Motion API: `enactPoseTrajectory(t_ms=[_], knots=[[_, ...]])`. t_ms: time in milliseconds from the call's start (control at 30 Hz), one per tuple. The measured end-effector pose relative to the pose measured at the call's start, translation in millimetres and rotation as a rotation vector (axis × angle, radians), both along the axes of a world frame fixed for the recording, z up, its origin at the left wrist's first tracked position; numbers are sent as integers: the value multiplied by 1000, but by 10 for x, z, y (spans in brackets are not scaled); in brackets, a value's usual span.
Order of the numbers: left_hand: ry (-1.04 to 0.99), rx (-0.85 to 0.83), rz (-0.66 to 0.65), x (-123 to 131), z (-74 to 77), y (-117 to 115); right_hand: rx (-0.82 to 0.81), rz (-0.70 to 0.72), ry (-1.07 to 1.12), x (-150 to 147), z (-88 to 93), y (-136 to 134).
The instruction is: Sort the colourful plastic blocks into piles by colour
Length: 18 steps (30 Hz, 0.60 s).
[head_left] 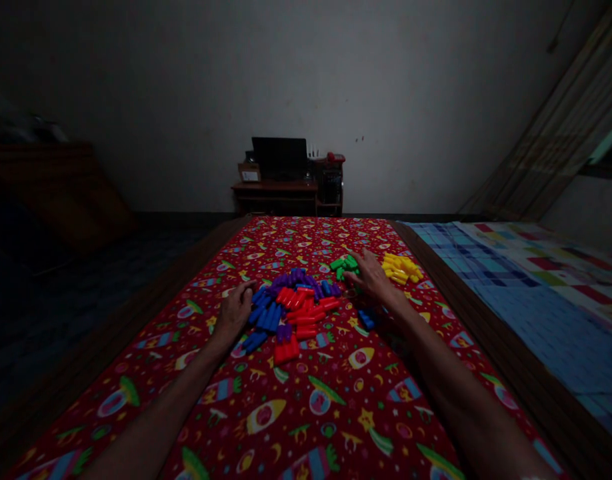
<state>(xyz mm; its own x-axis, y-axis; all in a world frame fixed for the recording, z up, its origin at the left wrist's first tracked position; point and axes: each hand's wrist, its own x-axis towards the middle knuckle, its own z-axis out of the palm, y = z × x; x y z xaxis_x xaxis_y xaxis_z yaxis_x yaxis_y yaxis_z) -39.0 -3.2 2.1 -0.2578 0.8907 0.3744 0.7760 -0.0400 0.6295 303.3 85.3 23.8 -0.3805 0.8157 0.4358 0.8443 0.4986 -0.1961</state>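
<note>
A mixed pile of glossy plastic toy blocks, shaped like short joined tubes, lies mid-cloth: blue blocks [267, 316], purple blocks [292, 277] and red blocks [306, 313]. At the pile's left edge rests my left hand [235, 309], fingers loosely bent beside the blue ones, with no block seen in it. My right hand [372, 275] reaches over a small heap of green blocks [345, 265], fingers apart at its right side. To the right of that hand is a heap of yellow blocks [402, 268]. A few blue pieces [367, 319] lie under the right wrist, partly in shadow.
A red cloth [266, 413] printed with rockets covers the surface, with dark brown edges. On the right lies blue and patterned bedding [506, 313]. A low desk [276, 190] with a black monitor [280, 157] stands against the far wall. A wooden cabinet [51, 193] is at left.
</note>
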Motion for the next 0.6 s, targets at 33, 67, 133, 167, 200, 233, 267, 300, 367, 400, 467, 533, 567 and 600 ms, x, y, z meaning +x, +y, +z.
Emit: enactPoseTrajectory(t_ms=[33,67,133,167,200,233,267,300,367,400,467,533,567,600], knots=[[7,17,-10,0,0,-2,-2,-23,-43,-29,-56,-22],[16,26,-22,2,2,-5,-5,-45,-78,-60,-112,-40],[35,22,-43,6,12,-12,-16,-82,-120,-117,-205,-56],[43,15,-50,8,18,-14,-20,-96,-126,-140,-236,-53],[50,12,-54,10,23,-14,-23,-106,-125,-159,-253,-44],[54,11,-56,11,27,-12,-26,-111,-121,-175,-260,-28],[57,11,-59,12,31,-9,-28,-112,-116,-188,-258,-6],[59,10,-60,13,32,-5,-30,-110,-112,-200,-252,20],[61,5,-60,12,32,2,-34,-109,-104,-219,-238,80],[62,3,-60,12,31,4,-36,-112,-99,-229,-235,111],[64,5,-62,10,29,2,-34,-119,-89,-248,-241,168],[63,9,-67,8,25,-2,-25,-120,-82,-266,-258,212],[63,10,-71,7,23,-3,-20,-117,-79,-274,-267,230],[62,10,-73,5,20,-4,-16,-112,-75,-280,-275,244]])
